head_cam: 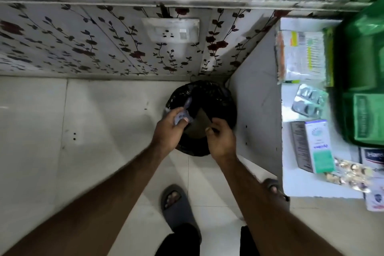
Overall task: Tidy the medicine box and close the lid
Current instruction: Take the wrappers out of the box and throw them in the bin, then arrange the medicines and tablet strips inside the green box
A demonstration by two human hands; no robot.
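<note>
Green box cut off, blurred.

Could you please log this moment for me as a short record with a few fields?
setting: tiled floor beside a white table
bin: black-lined waste bin on the floor, under both hands
left hand: holds a bluish wrapper over the bin
right hand: pinches something small, unclear
table items: green medicine box, white-green carton, blister strips

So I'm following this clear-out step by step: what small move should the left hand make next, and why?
Probably open the left hand and drop the bluish-grey strip: its grip already holds it over the black-lined bin, while the right hand pinches the liner.
</note>
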